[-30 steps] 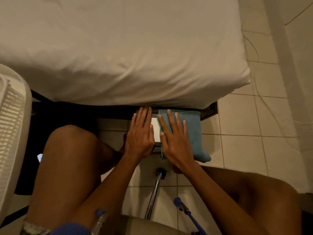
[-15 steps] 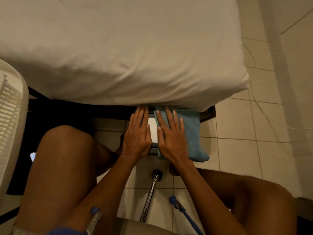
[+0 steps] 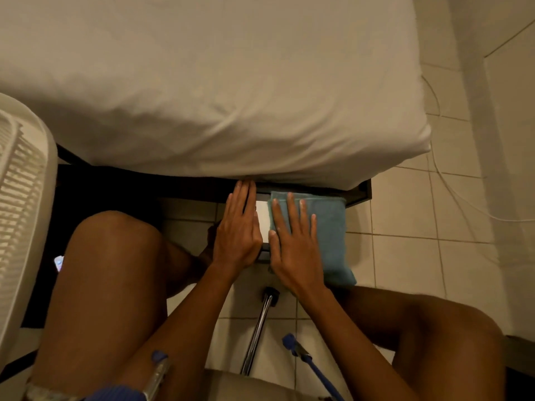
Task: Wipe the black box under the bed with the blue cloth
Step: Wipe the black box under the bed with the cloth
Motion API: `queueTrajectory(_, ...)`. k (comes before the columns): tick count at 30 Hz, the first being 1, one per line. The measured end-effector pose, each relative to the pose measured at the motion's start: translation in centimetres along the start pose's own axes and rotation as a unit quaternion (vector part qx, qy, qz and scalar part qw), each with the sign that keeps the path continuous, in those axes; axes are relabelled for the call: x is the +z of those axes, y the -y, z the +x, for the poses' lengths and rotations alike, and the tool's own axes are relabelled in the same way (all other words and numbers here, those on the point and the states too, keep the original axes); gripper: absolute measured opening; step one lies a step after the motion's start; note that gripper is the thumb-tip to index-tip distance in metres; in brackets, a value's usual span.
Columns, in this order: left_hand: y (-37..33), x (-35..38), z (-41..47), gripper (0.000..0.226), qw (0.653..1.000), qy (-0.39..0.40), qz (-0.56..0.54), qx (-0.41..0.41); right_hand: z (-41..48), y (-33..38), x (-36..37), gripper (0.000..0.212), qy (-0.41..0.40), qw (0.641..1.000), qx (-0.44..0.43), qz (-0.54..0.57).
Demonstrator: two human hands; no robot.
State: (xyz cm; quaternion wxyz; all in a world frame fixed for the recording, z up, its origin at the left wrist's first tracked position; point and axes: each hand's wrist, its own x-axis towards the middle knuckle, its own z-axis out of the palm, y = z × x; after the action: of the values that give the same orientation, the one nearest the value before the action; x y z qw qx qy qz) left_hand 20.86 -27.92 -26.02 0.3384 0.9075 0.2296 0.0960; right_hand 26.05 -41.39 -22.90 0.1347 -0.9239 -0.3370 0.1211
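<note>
The black box (image 3: 264,254) sits on the tiled floor at the bed's lower edge, partly pushed under the mattress (image 3: 231,96). Only its dark front rim and a white patch on its top show between my hands. My left hand (image 3: 238,230) lies flat on the box's left part, fingers together, fingertips touching the sheet. The blue cloth (image 3: 330,233) is spread over the box's right part and hangs past its front. My right hand (image 3: 295,244) presses flat on the cloth's left half, fingers spread.
A dark bed frame (image 3: 359,195) juts out to the right of the cloth. A white fan (image 3: 20,198) stands at the left. My knees flank the box. A chrome chair leg (image 3: 257,334) and a blue-handled tool (image 3: 312,363) lie near me. A white cable (image 3: 451,192) runs across the right tiles.
Both hands stay in the same places on the box and the cloth. Only the view has shifted slightly.
</note>
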Motion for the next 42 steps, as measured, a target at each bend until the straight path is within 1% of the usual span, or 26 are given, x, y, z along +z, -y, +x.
queueTrajectory(3,0.1,-0.1,0.3,0.061,1.0,-0.001,-0.012,0.002,0.8,-0.7,-0.6,0.06,0.014,0.999,-0.029,-0.018)
queueTrajectory(7,0.1,0.0,0.3,0.061,1.0,-0.009,-0.016,0.002,2.0,0.2,-0.7,0.059,-0.008,1.0,0.024,-0.001)
queueTrajectory(11,0.1,-0.1,0.1,0.064,1.0,0.002,-0.018,-0.012,0.0,0.3,-0.3,0.06,0.018,1.0,-0.015,-0.016)
queueTrajectory(15,0.3,0.2,0.3,0.063,1.0,-0.004,-0.013,-0.002,2.1,0.4,-0.6,0.059,-0.011,1.0,0.028,-0.001)
queueTrajectory(17,0.4,0.4,0.4,0.061,1.0,-0.009,-0.01,0.002,1.4,0.7,-0.3,0.061,-0.013,0.999,0.038,-0.004)
queueTrajectory(20,0.5,0.5,0.3,0.06,1.0,-0.011,-0.006,0.0,-1.4,0.5,0.2,0.063,0.006,1.0,0.014,-0.012)
queueTrajectory(23,0.6,0.6,0.4,0.06,1.0,-0.018,-0.005,0.005,-0.5,0.4,-0.1,0.063,0.005,1.0,0.001,-0.02)
queueTrajectory(26,0.4,0.5,0.4,0.058,1.0,-0.02,0.008,0.01,1.3,0.7,-0.6,0.06,-0.013,1.0,0.027,-0.008)
queueTrajectory(28,0.4,0.5,0.3,0.057,1.0,-0.012,0.005,0.007,0.0,1.2,-0.1,0.061,-0.025,0.998,0.052,0.004)
queueTrajectory(31,0.5,0.4,0.3,0.058,1.0,-0.003,0.002,-0.004,-2.2,1.3,0.5,0.062,-0.016,0.999,0.027,0.013)
queueTrajectory(33,0.5,0.5,0.4,0.058,1.0,-0.008,0.013,0.0,-1.0,0.2,0.0,0.062,-0.007,1.0,0.016,0.013)
queueTrajectory(35,0.4,0.6,0.5,0.058,1.0,-0.014,0.021,0.005,0.2,-0.3,-0.5,0.061,-0.009,0.999,0.048,0.018)
queueTrajectory(37,0.4,0.6,0.5,0.059,1.0,-0.014,0.02,0.0,-0.6,0.3,-0.1,0.062,-0.017,0.997,0.069,0.017)
queueTrajectory(40,0.6,0.6,0.4,0.06,1.0,-0.013,0.021,-0.006,-2.5,0.9,0.3,0.064,-0.002,0.999,0.034,0.023)
queueTrajectory(42,0.6,0.7,0.5,0.06,1.0,-0.017,0.023,0.001,-1.3,-0.3,-0.2,0.064,0.004,1.0,0.021,0.016)
